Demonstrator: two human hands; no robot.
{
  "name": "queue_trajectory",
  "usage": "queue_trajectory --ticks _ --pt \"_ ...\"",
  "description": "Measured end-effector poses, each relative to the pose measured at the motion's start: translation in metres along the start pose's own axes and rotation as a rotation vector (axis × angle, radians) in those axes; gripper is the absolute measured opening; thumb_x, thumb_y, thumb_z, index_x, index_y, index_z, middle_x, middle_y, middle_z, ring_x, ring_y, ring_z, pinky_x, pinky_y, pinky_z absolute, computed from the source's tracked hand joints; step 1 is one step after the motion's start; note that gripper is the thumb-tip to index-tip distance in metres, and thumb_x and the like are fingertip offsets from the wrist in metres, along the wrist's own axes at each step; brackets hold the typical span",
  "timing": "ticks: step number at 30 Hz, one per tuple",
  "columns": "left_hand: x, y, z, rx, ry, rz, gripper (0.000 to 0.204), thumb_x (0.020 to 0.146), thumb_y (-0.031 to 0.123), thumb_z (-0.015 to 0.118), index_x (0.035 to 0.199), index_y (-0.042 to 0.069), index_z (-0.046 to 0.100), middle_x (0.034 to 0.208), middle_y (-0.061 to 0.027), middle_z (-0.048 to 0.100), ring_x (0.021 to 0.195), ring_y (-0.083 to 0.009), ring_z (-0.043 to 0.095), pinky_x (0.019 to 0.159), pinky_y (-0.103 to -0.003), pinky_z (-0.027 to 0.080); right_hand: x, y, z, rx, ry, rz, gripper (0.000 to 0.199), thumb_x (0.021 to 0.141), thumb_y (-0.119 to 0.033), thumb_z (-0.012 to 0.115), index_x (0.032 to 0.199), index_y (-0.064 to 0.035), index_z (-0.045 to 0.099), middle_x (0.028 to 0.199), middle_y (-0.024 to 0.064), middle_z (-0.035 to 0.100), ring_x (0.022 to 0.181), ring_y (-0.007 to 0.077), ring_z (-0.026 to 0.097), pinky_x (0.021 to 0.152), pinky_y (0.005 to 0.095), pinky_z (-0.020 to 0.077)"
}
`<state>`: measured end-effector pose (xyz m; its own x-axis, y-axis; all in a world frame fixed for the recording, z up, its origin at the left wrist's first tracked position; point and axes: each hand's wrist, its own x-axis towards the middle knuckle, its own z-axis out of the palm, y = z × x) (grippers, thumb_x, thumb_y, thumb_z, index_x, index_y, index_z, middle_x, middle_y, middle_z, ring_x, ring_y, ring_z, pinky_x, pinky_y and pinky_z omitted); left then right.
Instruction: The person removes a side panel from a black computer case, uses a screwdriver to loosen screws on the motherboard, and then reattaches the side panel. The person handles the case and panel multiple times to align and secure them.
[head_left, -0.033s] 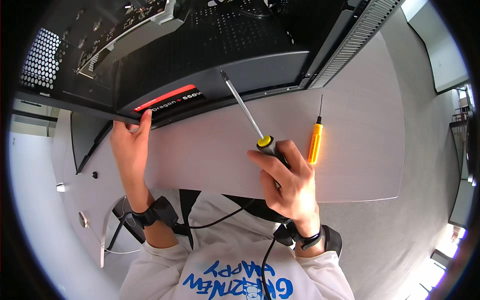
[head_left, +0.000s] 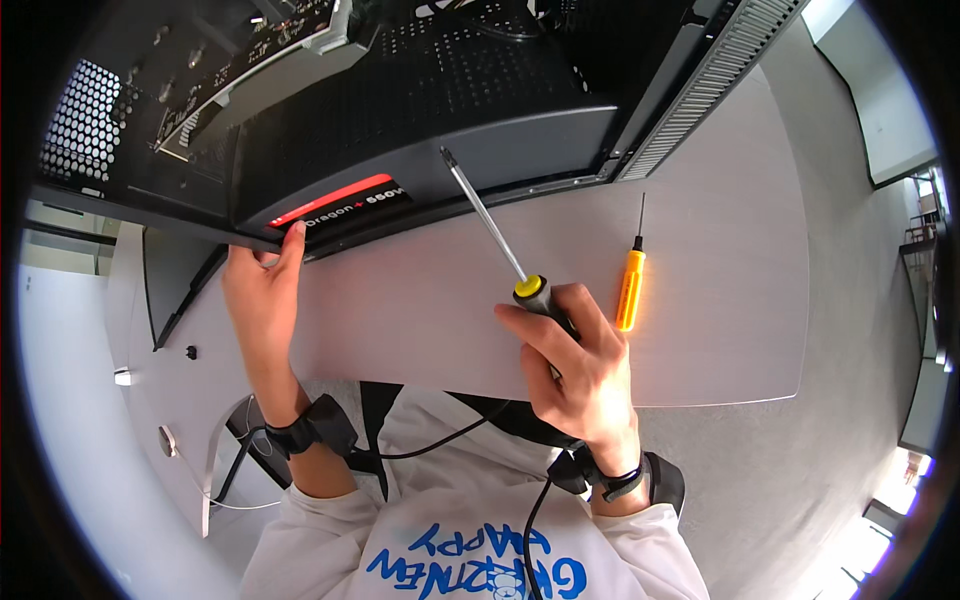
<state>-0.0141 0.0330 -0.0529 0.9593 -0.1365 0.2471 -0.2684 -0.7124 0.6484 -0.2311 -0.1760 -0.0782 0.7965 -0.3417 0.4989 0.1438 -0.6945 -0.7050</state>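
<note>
A black open-sided computer case [head_left: 330, 135] fills the far part of the view, with a red-and-black label [head_left: 350, 203] on the dark panel along its near edge. My left hand [head_left: 262, 300] grips that edge near the label, thumb on the front and fingers hidden beneath. My right hand [head_left: 580, 375] is closed round the black-and-yellow handle of a screwdriver [head_left: 492, 222]. Its metal shaft slants up and left, and the tip overlaps the dark panel; whether it touches cannot be made out. Right of that hand lies a thin yellow-handled screwdriver [head_left: 630, 290] on the table.
The light table [head_left: 720, 300] has a rounded right edge, with grey floor [head_left: 740, 490] beyond. At the left are a dark flat panel [head_left: 175, 275], a small black piece [head_left: 191, 352] and a white cable [head_left: 240, 506]. Black cables run from bands on both my wrists.
</note>
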Motion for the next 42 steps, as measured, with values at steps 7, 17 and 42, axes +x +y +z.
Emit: queue_trajectory --ticks 7,17,42 --pt "0.002 -0.002 0.002 -0.023 0.007 0.026 0.028 0.091 0.020 0.079 0.103 -0.002 0.065 0.072 -0.0021 0.056 0.066 -0.0106 0.045 0.063 -0.026 0.042 0.001 -0.002 -0.002 0.016 -0.016 0.028 0.042 0.071 0.011 0.064 0.107 -0.0075 0.074 0.092 0.0103 0.058 0.065 0.0248 0.061 0.058 0.0346 0.0524" --pt "0.003 -0.005 0.004 -0.007 0.015 0.008 0.030 0.092 0.024 0.079 0.094 -0.002 0.065 0.070 0.0015 0.047 0.064 -0.0104 0.038 0.057 -0.029 0.035 0.002 -0.003 -0.008 -0.002 -0.047 0.016 0.040 0.072 0.006 0.067 0.109 -0.0083 0.071 0.097 0.0075 0.059 0.074 0.0224 0.063 0.059 0.0343 0.0533" --pt "0.003 -0.010 -0.002 -0.021 -0.072 0.044 0.030 0.095 0.025 0.076 0.105 -0.002 0.069 0.081 0.0020 0.056 0.071 -0.0066 0.054 0.066 -0.026 0.055 0.005 -0.001 -0.008 0.018 -0.128 -0.016 0.047 0.071 0.004 0.070 0.115 -0.0116 0.073 0.103 0.0079 0.062 0.079 0.0207 0.066 0.062 0.0312 0.0555"
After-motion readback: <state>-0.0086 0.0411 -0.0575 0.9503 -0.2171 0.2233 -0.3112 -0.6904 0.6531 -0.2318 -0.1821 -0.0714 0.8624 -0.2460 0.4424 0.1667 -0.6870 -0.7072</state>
